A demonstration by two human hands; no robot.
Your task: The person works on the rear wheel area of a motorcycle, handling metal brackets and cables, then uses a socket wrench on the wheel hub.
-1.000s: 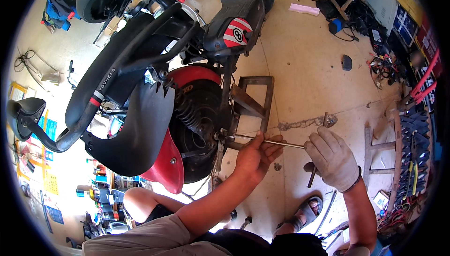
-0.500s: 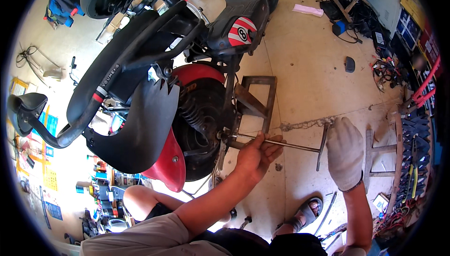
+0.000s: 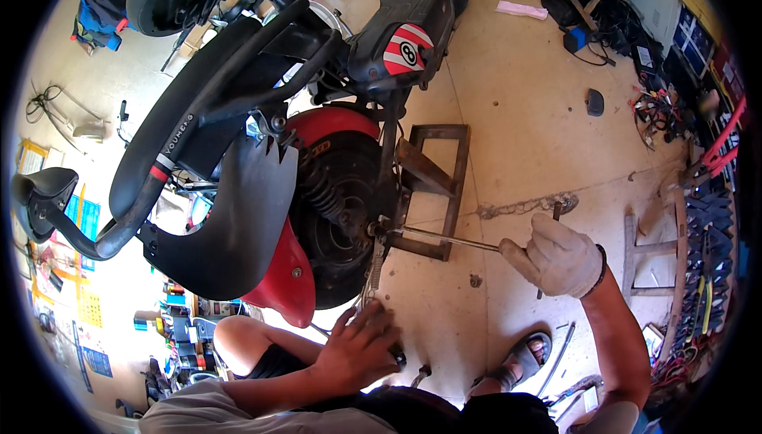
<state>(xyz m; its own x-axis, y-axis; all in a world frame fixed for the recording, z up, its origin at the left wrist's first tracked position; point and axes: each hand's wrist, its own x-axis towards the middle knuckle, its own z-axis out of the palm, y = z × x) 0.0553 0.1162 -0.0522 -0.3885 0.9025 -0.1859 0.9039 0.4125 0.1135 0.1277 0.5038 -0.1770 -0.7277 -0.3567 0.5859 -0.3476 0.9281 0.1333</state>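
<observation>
My right hand (image 3: 559, 258), in a pale work glove, grips the handle end of a T-handle wrench (image 3: 452, 239). The wrench's long shaft runs left to the axle area (image 3: 376, 229) of a scooter's rear wheel (image 3: 329, 263); the socket's exact seat is too small to make out. One end of the crossbar sticks up above the glove. My bare left hand (image 3: 361, 347) is off the wrench, below the wheel, with its fingers apart and slightly blurred. Above that hand hangs a thin coil spring (image 3: 377, 271). Beside the wheel are a red fender (image 3: 282, 283) and a black mudguard (image 3: 238, 227).
A rusty metal frame stand (image 3: 452, 188) sits on the floor right of the wheel. The scooter's long black seat (image 3: 175, 116) lies left. Tools and wires (image 3: 706, 275) line the right side. My sandalled foot (image 3: 528, 358) is below the wrench. Small parts and bottles (image 3: 186, 339) stand lower left.
My left hand has let go of the wrench shaft and moved down and left. My right hand has shifted down and slightly left and now wraps the junction of shaft and crossbar.
</observation>
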